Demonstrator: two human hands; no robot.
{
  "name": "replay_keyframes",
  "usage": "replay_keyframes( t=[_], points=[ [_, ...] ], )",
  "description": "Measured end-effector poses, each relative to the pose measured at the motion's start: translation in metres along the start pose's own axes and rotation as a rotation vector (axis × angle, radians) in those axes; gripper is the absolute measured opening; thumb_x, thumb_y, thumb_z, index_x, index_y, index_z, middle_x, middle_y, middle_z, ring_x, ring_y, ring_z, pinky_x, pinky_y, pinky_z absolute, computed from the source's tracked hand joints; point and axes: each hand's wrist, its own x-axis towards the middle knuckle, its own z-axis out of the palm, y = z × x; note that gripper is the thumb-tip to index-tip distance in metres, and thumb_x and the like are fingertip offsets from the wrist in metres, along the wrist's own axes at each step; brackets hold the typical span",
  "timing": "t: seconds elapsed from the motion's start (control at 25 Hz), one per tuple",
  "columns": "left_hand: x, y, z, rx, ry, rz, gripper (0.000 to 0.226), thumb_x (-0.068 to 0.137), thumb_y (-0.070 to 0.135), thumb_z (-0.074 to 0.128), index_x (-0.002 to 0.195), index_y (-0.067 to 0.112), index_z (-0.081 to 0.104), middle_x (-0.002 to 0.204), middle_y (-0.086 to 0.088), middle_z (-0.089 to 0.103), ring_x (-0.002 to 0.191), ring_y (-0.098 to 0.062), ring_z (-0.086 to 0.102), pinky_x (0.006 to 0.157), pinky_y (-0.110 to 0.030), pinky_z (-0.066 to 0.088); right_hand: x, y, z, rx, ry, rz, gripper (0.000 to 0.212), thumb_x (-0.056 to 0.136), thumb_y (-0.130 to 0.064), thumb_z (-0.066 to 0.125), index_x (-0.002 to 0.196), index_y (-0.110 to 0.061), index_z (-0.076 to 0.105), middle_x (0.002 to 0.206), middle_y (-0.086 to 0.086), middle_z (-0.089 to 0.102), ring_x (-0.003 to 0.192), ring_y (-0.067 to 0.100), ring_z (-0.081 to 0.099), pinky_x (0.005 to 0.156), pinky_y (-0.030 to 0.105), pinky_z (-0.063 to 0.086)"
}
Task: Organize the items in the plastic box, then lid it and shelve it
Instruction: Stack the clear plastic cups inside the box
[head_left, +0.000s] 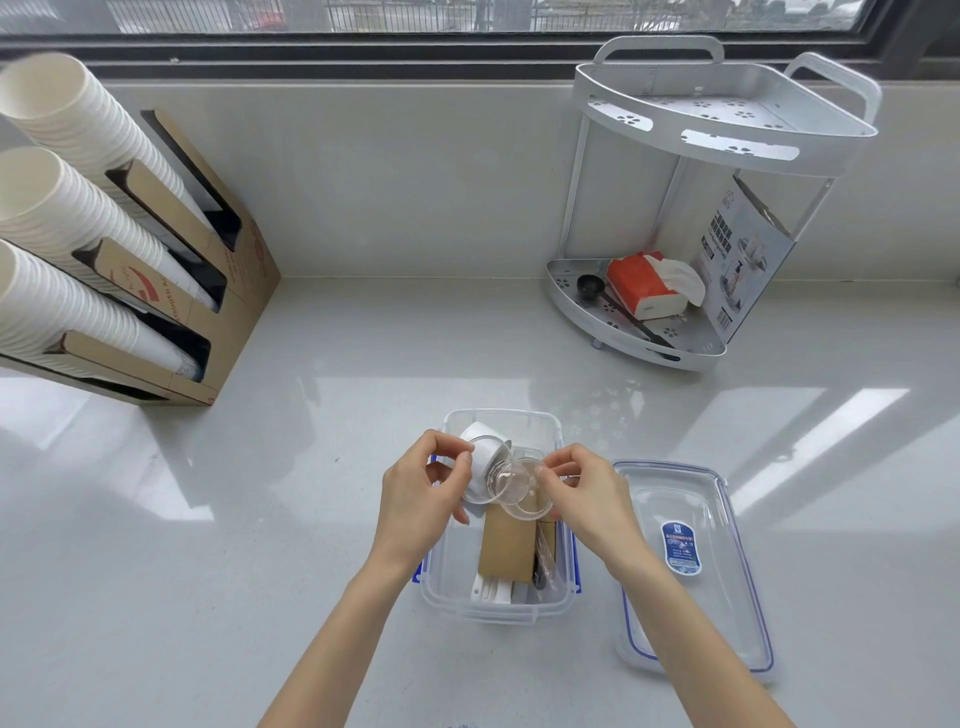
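Both hands over the open plastic box (545, 610), working small clear cups.

Left hand (415, 493) pinching a stack of cups (485, 462), white sleeve showing inside, tilted on its side above the box; right hand (584, 491) gripping the rim of one clear cup (524, 501) just beside that stack, mouths touching or nearly so; in the box below, a brown cardboard piece (509, 551), white plastic utensils (491, 592), a wrapped dark item (543, 564); lid (691, 566) off, flat on the counter (260, 493) just right of the box; white two-tier corner shelf (727, 130) farther back right, tissue pack (644, 286) and black scoop (589, 285) on its lower tier; paper-cup dispenser (208, 270) far left.
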Motion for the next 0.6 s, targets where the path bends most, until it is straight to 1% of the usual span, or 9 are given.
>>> replay_keyframes(
  t=[0.08, 0.16, 0.24, 0.36, 0.44, 0.52, 0.56, 0.6],
  points=[
    [0.000, -0.002, 0.002, -0.029, -0.013, -0.013, 0.017, 0.085, 0.007, 0.054, 0.075, 0.019, 0.056, 0.075, 0.003, 0.059, 0.037, -0.004, 0.053, 0.040, -0.013, 0.046, 0.001, -0.001, 0.000, -0.014, -0.008, 0.007, 0.009, 0.085, -0.026, 0.058, 0.087, -0.017, 0.059, 0.084, -0.002, 0.060, 0.084, 0.020, 0.061, 0.081, 0.038, 0.053],
    [-0.001, -0.003, 0.004, -0.054, -0.030, -0.016, 0.019, 0.086, 0.007, 0.054, 0.074, 0.021, 0.055, 0.075, 0.002, 0.058, 0.037, -0.004, 0.053, 0.040, -0.014, 0.047, 0.001, -0.001, 0.000, -0.029, -0.007, 0.004, 0.013, 0.086, -0.026, 0.058, 0.090, -0.015, 0.062, 0.085, -0.001, 0.061, 0.082, 0.017, 0.058, 0.075, 0.033, 0.051],
    [-0.001, -0.004, 0.006, -0.076, -0.055, -0.018, 0.020, 0.086, 0.007, 0.054, 0.074, 0.023, 0.054, 0.077, 0.004, 0.058, 0.039, -0.004, 0.054, 0.041, -0.016, 0.049, 0.000, -0.003, 0.001, -0.039, -0.005, 0.002, 0.012, 0.086, -0.025, 0.057, 0.091, -0.015, 0.062, 0.086, 0.000, 0.061, 0.081, 0.016, 0.056, 0.071, 0.028, 0.046],
    [-0.001, -0.006, 0.007, -0.075, -0.087, -0.021, 0.019, 0.086, 0.008, 0.054, 0.075, 0.024, 0.055, 0.080, 0.004, 0.058, 0.044, -0.003, 0.056, 0.049, -0.027, 0.057, -0.001, -0.003, 0.000, -0.011, 0.000, 0.001, 0.006, 0.086, -0.025, 0.057, 0.085, -0.020, 0.059, 0.086, 0.000, 0.062, 0.079, 0.017, 0.058, 0.070, 0.028, 0.045],
    [0.000, -0.009, 0.008, -0.069, -0.081, -0.016, 0.020, 0.086, 0.008, 0.054, 0.075, 0.025, 0.055, 0.080, 0.004, 0.058, 0.055, -0.005, 0.059, 0.054, -0.032, 0.058, 0.000, -0.003, 0.000, 0.011, -0.003, -0.001, 0.005, 0.086, -0.025, 0.058, 0.084, -0.020, 0.059, 0.086, 0.001, 0.064, 0.078, 0.019, 0.060, 0.072, 0.031, 0.049],
    [0.000, -0.012, 0.010, -0.057, -0.069, -0.014, 0.022, 0.087, 0.010, 0.052, 0.074, 0.028, 0.053, 0.083, 0.004, 0.060, 0.075, -0.011, 0.062, 0.062, -0.035, 0.060, 0.000, -0.003, 0.000, 0.023, -0.005, -0.001, 0.005, 0.086, -0.024, 0.058, 0.085, -0.020, 0.059, 0.086, 0.000, 0.063, 0.078, 0.019, 0.060, 0.077, 0.035, 0.052],
    [0.001, -0.014, 0.010, -0.061, -0.081, -0.027, 0.021, 0.088, 0.012, 0.050, 0.075, 0.028, 0.051, 0.086, 0.004, 0.061, 0.083, -0.012, 0.064, 0.067, -0.035, 0.059, 0.000, -0.003, 0.001, 0.022, -0.008, -0.002, 0.005, 0.086, -0.024, 0.058, 0.086, -0.020, 0.059, 0.086, -0.001, 0.063, 0.077, 0.017, 0.060, 0.079, 0.037, 0.053],
    [0.000, -0.014, 0.011, -0.078, -0.107, -0.051, 0.021, 0.090, 0.014, 0.047, 0.076, 0.028, 0.049, 0.088, 0.004, 0.063, 0.085, -0.009, 0.065, 0.069, -0.033, 0.059, 0.000, -0.002, 0.001, 0.020, -0.012, -0.003, 0.005, 0.086, -0.023, 0.057, 0.088, -0.019, 0.059, 0.085, -0.002, 0.062, 0.076, 0.015, 0.059, 0.080, 0.038, 0.054]
  ],
)
